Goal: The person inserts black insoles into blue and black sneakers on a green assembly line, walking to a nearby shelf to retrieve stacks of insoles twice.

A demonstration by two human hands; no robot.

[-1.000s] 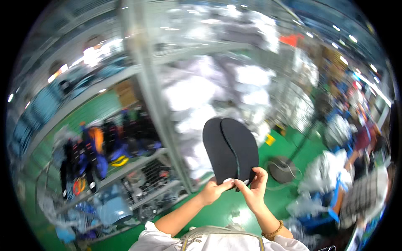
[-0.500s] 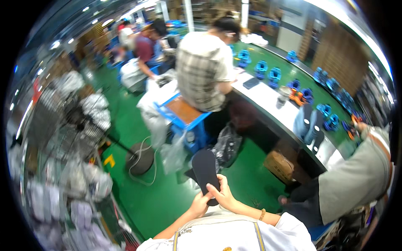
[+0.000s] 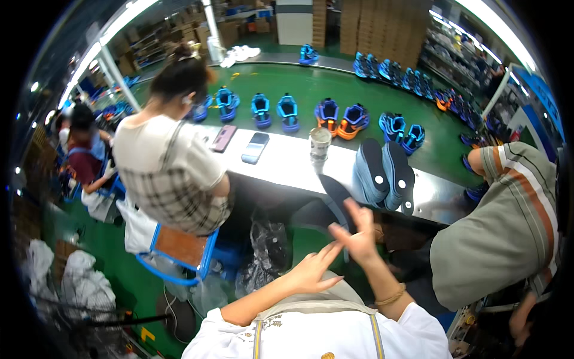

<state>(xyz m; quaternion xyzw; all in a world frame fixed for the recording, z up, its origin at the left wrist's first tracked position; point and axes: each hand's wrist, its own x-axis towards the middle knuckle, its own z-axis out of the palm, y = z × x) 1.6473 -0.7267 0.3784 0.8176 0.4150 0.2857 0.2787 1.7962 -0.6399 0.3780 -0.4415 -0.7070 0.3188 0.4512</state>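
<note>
My left hand (image 3: pixel 315 268) is open in front of my body, fingers stretched toward my other hand, and nothing shows in it. My right hand (image 3: pixel 359 236) is just ahead of it, thumb and fingers spread. Behind those fingers, a dark insole (image 3: pixel 336 190) with a grey-blue edge slants across the near edge of the bench (image 3: pixel 287 160). It is blurred, and its lower end is partly hidden; I cannot tell whether my right hand touches it. To its right, stacked blue-grey insoles (image 3: pixel 370 179) with dark tops and white round spots lie on the bench.
A cup (image 3: pixel 320 143) and two phones (image 3: pixel 255 148) are on the bench. Blue and orange shoes (image 3: pixel 287 112) line up beyond it. One person (image 3: pixel 170 167) sits at the left, another (image 3: pixel 493 230) is close at my right. A dark plastic bag (image 3: pixel 263 254) lies below the bench.
My view has swung right toward the bench. Both hands were holding a dark insole before me; now they are spread, and a dark insole is at the bench edge.
</note>
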